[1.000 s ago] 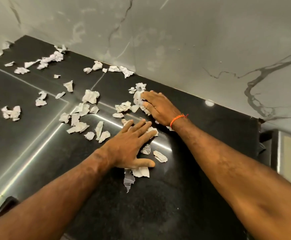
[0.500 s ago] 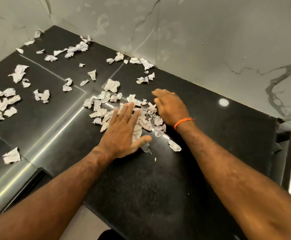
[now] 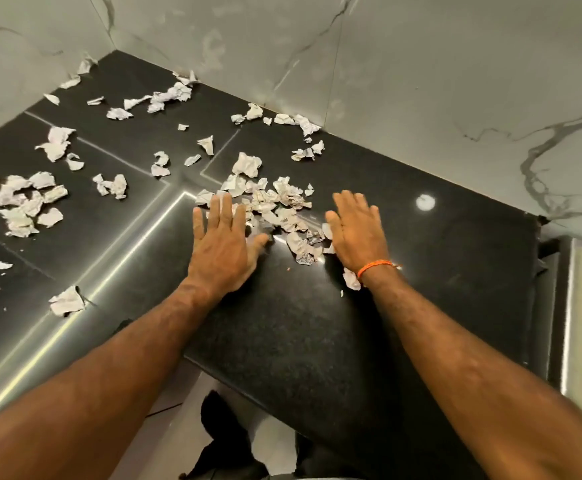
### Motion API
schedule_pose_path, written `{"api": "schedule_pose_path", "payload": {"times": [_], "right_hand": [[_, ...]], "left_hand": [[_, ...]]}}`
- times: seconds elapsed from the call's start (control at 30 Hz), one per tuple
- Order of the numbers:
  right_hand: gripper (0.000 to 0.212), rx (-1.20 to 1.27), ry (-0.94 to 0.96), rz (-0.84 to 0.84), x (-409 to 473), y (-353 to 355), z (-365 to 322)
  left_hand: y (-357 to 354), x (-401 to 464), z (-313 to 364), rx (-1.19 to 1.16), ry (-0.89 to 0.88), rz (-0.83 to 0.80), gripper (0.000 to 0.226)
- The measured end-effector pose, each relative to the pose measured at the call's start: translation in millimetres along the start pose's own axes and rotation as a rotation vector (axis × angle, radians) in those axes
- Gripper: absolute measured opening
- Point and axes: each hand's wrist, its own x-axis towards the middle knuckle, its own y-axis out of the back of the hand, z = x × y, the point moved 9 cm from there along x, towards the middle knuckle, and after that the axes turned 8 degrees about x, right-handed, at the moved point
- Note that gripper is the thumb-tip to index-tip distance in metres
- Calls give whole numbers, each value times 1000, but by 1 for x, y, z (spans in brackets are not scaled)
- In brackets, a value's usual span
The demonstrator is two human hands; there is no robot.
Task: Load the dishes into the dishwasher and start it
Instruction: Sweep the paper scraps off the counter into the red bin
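Black polished countertop (image 3: 317, 323) — torn, crumpled paper scraps (image 3: 275, 206) scattered across it.

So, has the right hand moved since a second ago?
Yes. The right hand has slid away from the marble wall, toward the counter's front edge, raking paper scraps along.

This is looking like a kitchen in a home. A shiny black stone countertop (image 3: 317, 341) is running into a corner, and big white marble-look wall tiles (image 3: 421, 81) with grey veins are standing up behind it. A pale tiled floor (image 3: 172, 410) is showing below the counter's edge, and lots of torn, crumpled paper scraps (image 3: 275, 206) are lying all over the top.
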Motion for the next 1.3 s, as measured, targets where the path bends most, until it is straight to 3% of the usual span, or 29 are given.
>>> {"api": "schedule_pose_path", "payload": {"times": [0.1,0.3,0.4,0.5,0.6,0.73,0.83,0.97,1.03,1.13,1.23,1.3], "right_hand": [[65,-173,-175,-16,-11,-19,10],[48,147,14,-40,-21,-54,-90],[44,82,-180,197,-28,-32,-56],[66,-101,-377,139,-39,-47,-33],[68,-93,-325,148,-35,-72,-80],[58,164,-153,159,-9,-93,-135],[55,147,-223,303,11,-68,-109],[59,-69,-474,230,33,-52,-48],[58,-91,-358,185,50,-62,-62],[52,106,-123,138,77,-81,-88],[57,124,-219,289,117,-59,-61],[60,39,-324,244,146,-54,-40]], "left_hand": [[-1,-6,13,-47,-134,-45,83],[-6,-11,4,-56,-242,-49,77],[-6,-9,-18,-30,-298,-29,78],[-13,-7,-43,15,-301,-58,82],[-19,-4,-75,21,-212,-67,76],[-10,3,-105,17,-120,8,72],[-3,8,-99,-35,-183,16,83],[-11,13,-65,10,-350,-34,103],[-16,27,-55,34,-364,-40,104],[-13,57,-61,26,-281,-49,103],[-8,87,-71,23,-287,-69,103],[-9,104,-74,15,-348,-110,103]]}}
